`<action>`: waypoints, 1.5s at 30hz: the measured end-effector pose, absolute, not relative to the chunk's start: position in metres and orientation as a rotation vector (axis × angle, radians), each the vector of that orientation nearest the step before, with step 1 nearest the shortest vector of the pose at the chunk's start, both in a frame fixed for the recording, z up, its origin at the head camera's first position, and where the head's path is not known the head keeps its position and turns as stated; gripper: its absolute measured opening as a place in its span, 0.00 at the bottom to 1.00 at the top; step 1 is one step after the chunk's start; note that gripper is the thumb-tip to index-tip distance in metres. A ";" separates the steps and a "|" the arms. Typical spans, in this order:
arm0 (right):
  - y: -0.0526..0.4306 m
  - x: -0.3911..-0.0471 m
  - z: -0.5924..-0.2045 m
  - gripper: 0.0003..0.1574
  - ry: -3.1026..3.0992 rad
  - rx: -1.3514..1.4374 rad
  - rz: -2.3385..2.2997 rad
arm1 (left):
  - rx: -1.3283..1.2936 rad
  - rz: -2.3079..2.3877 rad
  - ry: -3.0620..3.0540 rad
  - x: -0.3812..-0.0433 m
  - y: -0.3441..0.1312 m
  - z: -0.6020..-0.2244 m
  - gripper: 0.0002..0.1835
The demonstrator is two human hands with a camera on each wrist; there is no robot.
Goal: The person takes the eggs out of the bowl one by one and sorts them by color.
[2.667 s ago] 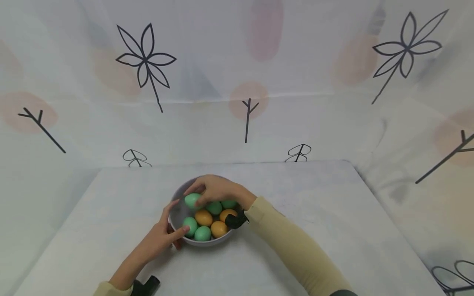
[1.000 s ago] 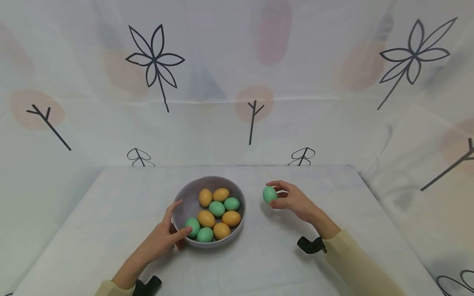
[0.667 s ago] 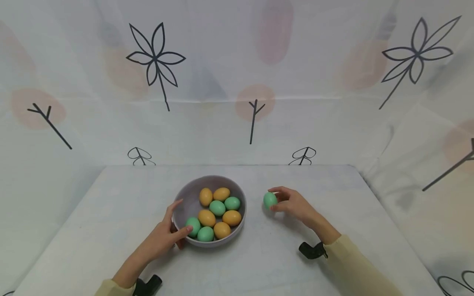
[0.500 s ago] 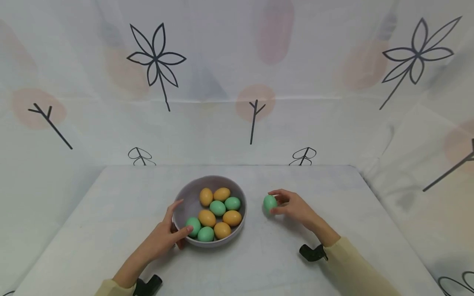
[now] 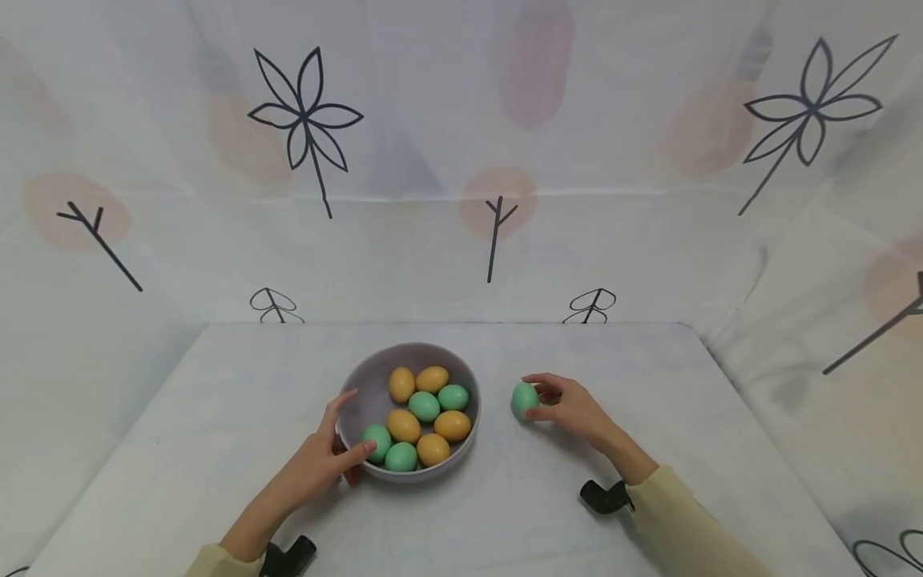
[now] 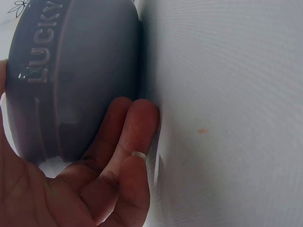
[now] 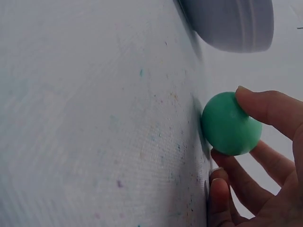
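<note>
A grey round bowl [image 5: 368, 385] stands left of the table's middle, with several green eggs [image 5: 423, 406] and orange-yellow eggs [image 5: 403, 425] inside. My left hand [image 5: 317, 457] holds the bowl's near left side, thumb over the rim and other fingers against the outside. Raised "LUCKY" lettering marks the bowl wall [image 6: 94, 61] in the left wrist view, where the fingers reach low along its base. To the right of the bowl, my right hand [image 5: 577, 410] pinches a single green egg [image 7: 227, 124] between thumb and fingers, right at the tabletop.
A white cloth covers the table [image 5: 461, 529], and small coloured specks dot it in the right wrist view. Behind rises a pale backdrop [image 5: 404, 248] printed with flowers and twigs. Dark wrist cameras [image 5: 606, 497] sit on both wrists.
My right hand has taken a green egg out of the bowl, carried it right and lowered it to the tabletop. The left hand keeps its hold on the bowl.
</note>
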State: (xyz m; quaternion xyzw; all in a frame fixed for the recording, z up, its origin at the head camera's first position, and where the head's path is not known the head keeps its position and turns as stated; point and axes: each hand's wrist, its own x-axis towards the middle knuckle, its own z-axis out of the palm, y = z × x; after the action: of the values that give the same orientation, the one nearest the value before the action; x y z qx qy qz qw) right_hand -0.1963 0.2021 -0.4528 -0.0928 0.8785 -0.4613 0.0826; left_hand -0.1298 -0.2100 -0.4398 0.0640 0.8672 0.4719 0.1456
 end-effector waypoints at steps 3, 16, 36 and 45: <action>0.202 -0.196 -0.453 0.36 2.635 -0.289 -1.367 | 0.175 1.354 2.501 -0.130 -0.210 -0.441 0.47; 0.201 -0.195 -0.454 0.40 2.667 -0.301 -1.322 | 0.193 1.384 2.484 -0.129 -0.211 -0.440 0.46; 0.203 -0.195 -0.455 0.39 2.692 -0.307 -1.320 | 0.200 1.379 2.488 -0.129 -0.211 -0.440 0.46; 0.206 -0.198 -0.433 0.35 2.719 -0.295 -1.410 | 0.171 1.371 2.490 -0.129 -0.209 -0.437 0.47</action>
State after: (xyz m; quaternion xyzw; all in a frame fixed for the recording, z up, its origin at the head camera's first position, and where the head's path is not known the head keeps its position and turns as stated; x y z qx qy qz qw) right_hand -0.1982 0.2063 -0.4326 -0.0959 0.8831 -0.4581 0.0320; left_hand -0.1286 -0.2093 -0.4374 0.0596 0.8650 0.4762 0.1463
